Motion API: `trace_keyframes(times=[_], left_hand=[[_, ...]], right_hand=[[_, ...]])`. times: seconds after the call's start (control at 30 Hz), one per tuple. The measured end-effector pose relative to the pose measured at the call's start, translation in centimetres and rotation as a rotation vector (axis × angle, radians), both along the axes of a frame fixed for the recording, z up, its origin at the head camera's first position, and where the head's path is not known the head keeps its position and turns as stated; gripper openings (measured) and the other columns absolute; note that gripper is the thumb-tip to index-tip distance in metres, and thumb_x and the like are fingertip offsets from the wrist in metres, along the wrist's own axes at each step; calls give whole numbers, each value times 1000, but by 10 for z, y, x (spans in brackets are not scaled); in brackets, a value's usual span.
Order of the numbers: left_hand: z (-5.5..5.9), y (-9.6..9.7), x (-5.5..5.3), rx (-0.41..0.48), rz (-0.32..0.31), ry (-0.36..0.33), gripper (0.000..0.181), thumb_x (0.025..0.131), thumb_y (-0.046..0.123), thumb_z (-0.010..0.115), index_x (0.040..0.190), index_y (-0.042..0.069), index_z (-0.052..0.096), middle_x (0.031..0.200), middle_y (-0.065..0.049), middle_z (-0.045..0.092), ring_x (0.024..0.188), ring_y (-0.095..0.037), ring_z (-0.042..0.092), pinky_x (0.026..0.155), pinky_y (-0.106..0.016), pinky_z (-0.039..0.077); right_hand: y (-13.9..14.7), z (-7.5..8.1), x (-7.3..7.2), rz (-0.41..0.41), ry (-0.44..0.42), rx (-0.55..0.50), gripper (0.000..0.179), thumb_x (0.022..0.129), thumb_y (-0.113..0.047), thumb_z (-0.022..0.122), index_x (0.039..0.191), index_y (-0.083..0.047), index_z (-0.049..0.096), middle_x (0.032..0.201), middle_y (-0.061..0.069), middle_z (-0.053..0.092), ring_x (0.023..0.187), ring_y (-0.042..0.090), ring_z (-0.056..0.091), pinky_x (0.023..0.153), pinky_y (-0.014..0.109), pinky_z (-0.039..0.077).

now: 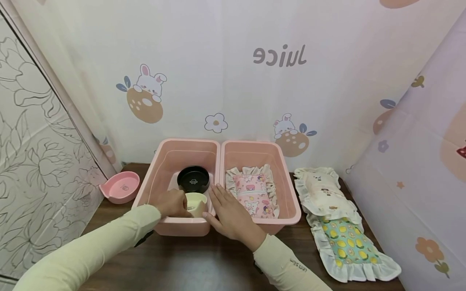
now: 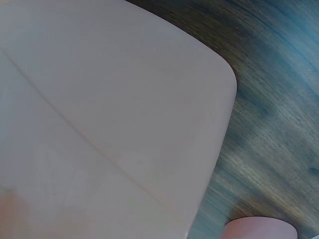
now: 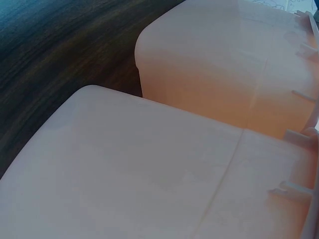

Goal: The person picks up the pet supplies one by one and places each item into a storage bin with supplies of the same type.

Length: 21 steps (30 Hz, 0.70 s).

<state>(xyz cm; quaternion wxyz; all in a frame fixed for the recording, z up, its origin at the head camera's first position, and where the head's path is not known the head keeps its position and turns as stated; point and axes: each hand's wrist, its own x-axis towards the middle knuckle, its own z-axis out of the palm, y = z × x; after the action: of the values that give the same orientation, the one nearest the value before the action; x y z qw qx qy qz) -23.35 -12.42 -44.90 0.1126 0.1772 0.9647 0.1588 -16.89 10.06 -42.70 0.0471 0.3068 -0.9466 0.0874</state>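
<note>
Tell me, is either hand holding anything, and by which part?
The left hand grips the pale yellow bowl by its left side; exact finger placement is hidden. The right hand holds nothing.

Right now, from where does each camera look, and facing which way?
Head: head-worn, facing forward and down at the left bin and right bin; left hand, right hand, sleeves show.
Left wrist: on that wrist, facing a bin's outside and the table; no clear hand.
Right wrist: on that wrist, facing two bins' outsides; no hand.
Head and right wrist share both bins.
</note>
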Motion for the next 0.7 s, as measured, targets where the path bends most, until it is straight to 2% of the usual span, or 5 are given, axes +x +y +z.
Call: trace_keyframes(times=[0.1,0.23,0.37,0.5,0.7], left_hand=[[1,2,1,-19,34,-2,40,64,47,84,52,17,61,51,7,55,52,-13,48,47,-27,37],[-3,0,-2,20,22,-4,42,64,47,84,50,17,59,47,7,52,50,-11,45,45,-25,33],[-7,-7,-4,189,-32,-51,31,67,35,86,54,15,66,47,7,56,43,-8,47,42,-22,37],[-5,-15,-4,413,-89,-159,15,71,14,84,68,4,73,54,1,63,43,-7,54,45,-24,48],[-1,-24,-3,558,-51,-323,14,74,-1,78,84,-10,73,61,-7,66,52,-4,55,55,-23,53]], right_hand=[[0,-1,0,0,8,5,73,99,-55,30,152,-6,21,160,7,13,147,24,14,117,40,20],[0,0,0,5,16,5,73,100,-55,30,152,-5,23,160,8,14,147,25,15,116,41,21],[-1,-1,0,4,30,12,73,100,-55,30,151,-4,24,159,10,17,146,25,17,116,42,22],[-2,-1,0,2,36,19,73,100,-55,29,151,-4,24,159,11,19,146,25,18,116,41,21],[-1,-2,0,2,35,11,73,100,-56,27,152,-5,23,159,10,19,146,26,17,116,41,21]])
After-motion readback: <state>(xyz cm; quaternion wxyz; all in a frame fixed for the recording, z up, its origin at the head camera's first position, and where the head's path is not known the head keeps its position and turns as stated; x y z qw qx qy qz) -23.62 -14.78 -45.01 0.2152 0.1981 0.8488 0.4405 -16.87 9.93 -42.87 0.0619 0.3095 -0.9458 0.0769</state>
